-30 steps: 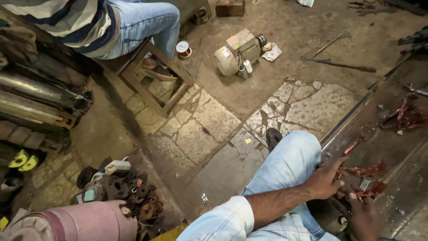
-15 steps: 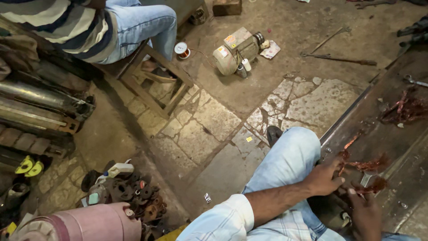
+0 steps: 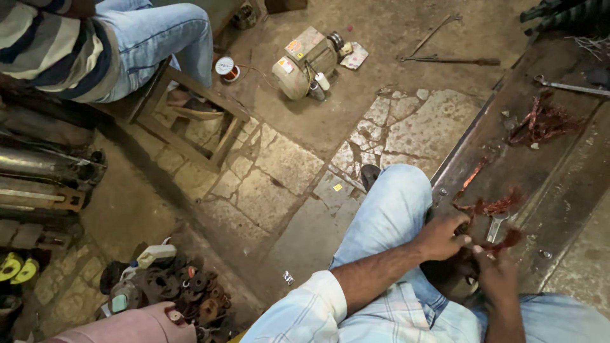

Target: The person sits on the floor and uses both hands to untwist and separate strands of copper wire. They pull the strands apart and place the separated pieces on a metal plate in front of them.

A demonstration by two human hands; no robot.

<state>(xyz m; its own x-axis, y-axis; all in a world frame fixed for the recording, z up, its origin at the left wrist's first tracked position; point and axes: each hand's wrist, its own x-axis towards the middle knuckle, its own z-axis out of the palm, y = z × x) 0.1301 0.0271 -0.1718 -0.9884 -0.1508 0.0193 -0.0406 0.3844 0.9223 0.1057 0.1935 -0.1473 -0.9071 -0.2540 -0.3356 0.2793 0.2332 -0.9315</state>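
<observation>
My left hand (image 3: 443,235) and my right hand (image 3: 496,274) meet at the edge of a dark metal workbench (image 3: 559,184), just over my knee in light jeans (image 3: 387,216). Both are closed on a tangle of reddish copper wire (image 3: 506,239). The left fingers pinch it from the left, and the right hand grips its lower end. More strands of the wire (image 3: 492,206) lie on the bench just beyond the hands. A small spanner (image 3: 495,226) rests on the bench, beside the fingers.
A bigger pile of copper wire (image 3: 543,121) and another spanner (image 3: 569,86) lie farther along the bench. On the floor are an electric motor (image 3: 306,61), a wire spool (image 3: 225,67) and rusty parts (image 3: 184,300). Another person (image 3: 95,44) sits on a wooden stool (image 3: 190,121).
The view has tilted a little. My hands stay together on the wire, with the right hand drawn up closer under the left.
</observation>
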